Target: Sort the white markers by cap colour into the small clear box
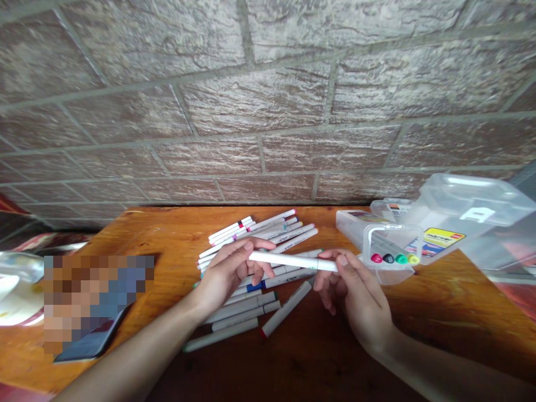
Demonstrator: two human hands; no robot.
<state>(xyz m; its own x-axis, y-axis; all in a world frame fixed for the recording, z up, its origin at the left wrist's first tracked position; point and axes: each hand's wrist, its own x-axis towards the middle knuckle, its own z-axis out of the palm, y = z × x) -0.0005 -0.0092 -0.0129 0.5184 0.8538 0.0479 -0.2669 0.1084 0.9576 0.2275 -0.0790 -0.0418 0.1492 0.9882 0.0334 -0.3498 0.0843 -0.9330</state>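
A white marker [293, 261] is held level above the table between my two hands. My left hand [234, 265] pinches its left end with thumb and fingers. The right end is gripped by my right hand [354, 290], thumb on the near side. Beneath lie several loose white markers [243, 304] with coloured ends, spread in a rough row. One marker with a red end [287, 310] lies slanted below the held one. Some of the pile is hidden behind my hands.
Right of my hands, a clear plastic case [352, 226] lies with several markers inside, their red, black, green and yellow ends showing. A larger translucent box [469, 206] with a yellow label stands beside it. At left are a dark phone [90, 343] and a pale container [19, 298]. A brick wall [268, 106] rises behind.
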